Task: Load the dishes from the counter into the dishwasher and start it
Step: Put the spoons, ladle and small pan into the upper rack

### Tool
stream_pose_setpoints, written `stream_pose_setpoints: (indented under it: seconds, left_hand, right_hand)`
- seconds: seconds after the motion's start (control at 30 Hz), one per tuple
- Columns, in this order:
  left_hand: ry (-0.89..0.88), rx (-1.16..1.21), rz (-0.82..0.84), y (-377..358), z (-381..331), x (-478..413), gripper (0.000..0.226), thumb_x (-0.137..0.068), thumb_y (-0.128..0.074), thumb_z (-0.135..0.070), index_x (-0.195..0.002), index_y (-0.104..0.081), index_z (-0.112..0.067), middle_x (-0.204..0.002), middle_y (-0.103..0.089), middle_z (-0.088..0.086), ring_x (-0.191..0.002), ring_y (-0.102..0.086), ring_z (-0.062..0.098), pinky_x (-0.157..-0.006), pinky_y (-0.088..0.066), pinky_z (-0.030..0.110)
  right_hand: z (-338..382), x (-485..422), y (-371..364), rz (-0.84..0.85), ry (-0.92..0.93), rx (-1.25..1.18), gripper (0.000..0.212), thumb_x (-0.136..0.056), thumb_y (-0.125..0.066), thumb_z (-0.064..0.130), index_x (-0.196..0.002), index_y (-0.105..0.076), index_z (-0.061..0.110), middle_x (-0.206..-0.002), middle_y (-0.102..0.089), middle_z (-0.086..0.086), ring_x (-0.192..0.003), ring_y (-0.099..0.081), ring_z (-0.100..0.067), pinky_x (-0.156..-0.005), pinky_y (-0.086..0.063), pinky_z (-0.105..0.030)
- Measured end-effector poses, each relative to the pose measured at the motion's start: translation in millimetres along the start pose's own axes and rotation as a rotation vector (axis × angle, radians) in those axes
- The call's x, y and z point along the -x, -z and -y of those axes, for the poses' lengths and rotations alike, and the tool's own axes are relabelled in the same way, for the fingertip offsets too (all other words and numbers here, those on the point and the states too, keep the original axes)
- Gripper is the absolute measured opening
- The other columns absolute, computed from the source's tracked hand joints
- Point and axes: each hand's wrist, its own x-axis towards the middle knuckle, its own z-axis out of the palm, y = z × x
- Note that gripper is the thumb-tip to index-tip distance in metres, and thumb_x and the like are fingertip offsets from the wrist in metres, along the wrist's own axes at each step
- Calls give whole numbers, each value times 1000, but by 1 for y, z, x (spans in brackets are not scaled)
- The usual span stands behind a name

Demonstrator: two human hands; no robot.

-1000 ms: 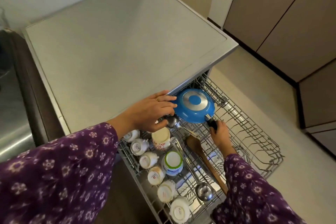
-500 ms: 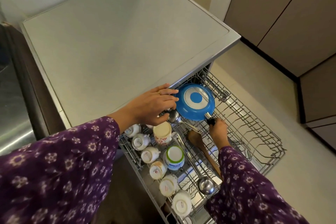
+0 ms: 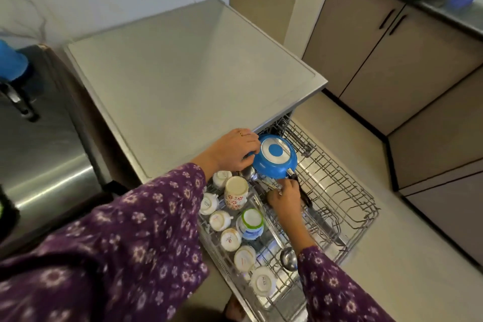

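The dishwasher spreads grey behind my left grip, whose wrist lies over its front edge. Its rack is pulled out beneath both grips, mostly bare wire to the right of my right grip. The blue pan sits upside down at the rack's back, between the two grips. My left grip's fingers curl over its rim, pinching it. My right grip lies just below the pan, back up, at the black handle; whether its fingers close on it I cannot tell. Left of that grip stand a flowered mug and a row of overturned cups. A ladle lies near my right wrist.
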Motion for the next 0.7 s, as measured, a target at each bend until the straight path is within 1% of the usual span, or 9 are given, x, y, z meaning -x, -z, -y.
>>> stream_pose_setpoints:
  seconds: [0.1,0.2,0.27,0.37,0.43,0.47,0.57,0.6,0.7]
  left_hand:
    - [145,107,-204,19,-12,44,14,-83,-53,-19,-90,-64,-12,-94,-65,2,-95,-58,22,-86,-48,40]
    - [230,104,-275,41,-9,112,19,-85,-50,-24,-93,-63,-13,-95,-64,2,-95,-58,23,-84,-47,39]
    - [291,88,-296,63,-4,169,19,-85,-50,-25,-94,-62,-14,-97,-64,1,-96,-58,22,-86,-47,39]
    - [399,74,-368,92,-5,249,13,-82,-58,-16,-92,-64,-13,-92,-65,2,-92,-58,20,-87,-42,27]
    - [461,55,-360,105,-9,298,11,-80,-60,-13,-91,-64,-14,-92,-65,0,-93,-58,20,-86,-40,24]
    - [476,45,-342,110,-10,320,11,-80,-59,-14,-90,-63,-16,-92,-64,-1,-94,-58,20,-87,-41,25]
    - [509,12,-304,122,-5,374,8,-80,-55,-17,-87,-59,-18,-87,-62,-3,-91,-57,19,-85,-45,30]
    - [535,8,-309,127,-2,389,8,-80,-53,-18,-87,-59,-18,-87,-62,-4,-90,-56,18,-85,-45,29]
    - [585,-17,-324,143,6,411,12,-80,-50,-22,-87,-59,-18,-86,-62,-4,-89,-57,17,-85,-43,27]
  right_hand:
    - [44,35,7,-81,131,-39,22,-91,-54,12,-113,-58,11,-116,-49,-3,-100,-52,-15,-88,-47,-29]
    - [96,65,6,-177,282,-83,11,-90,-55,12,-99,-61,9,-101,-54,-3,-82,-54,-14,-74,-51,-34]
    - [141,85,1,-212,416,-151,8,-88,-57,7,-95,-62,6,-99,-54,-5,-75,-53,-13,-70,-49,-29]
    - [217,108,-10,-194,548,-250,10,-87,-57,3,-95,-61,6,-102,-50,-3,-65,-51,-8,-63,-43,-15]
    - [267,120,-22,-140,609,-282,14,-87,-55,3,-98,-61,9,-105,-46,2,-67,-52,-5,-62,-43,-10]
    - [290,122,-30,-122,636,-279,16,-86,-55,2,-99,-61,9,-105,-46,2,-68,-52,-5,-64,-44,-11]
    - [350,125,-59,-50,698,-247,19,-82,-57,2,-100,-61,5,-105,-51,-8,-77,-56,-18,-75,-49,-29]
    - [367,126,-70,-9,706,-221,19,-82,-58,3,-101,-61,4,-105,-53,-11,-82,-57,-22,-79,-48,-31]
    - [410,124,-101,119,710,-116,23,-86,-59,11,-107,-59,2,-108,-54,-14,-95,-56,-26,-82,-39,-23]
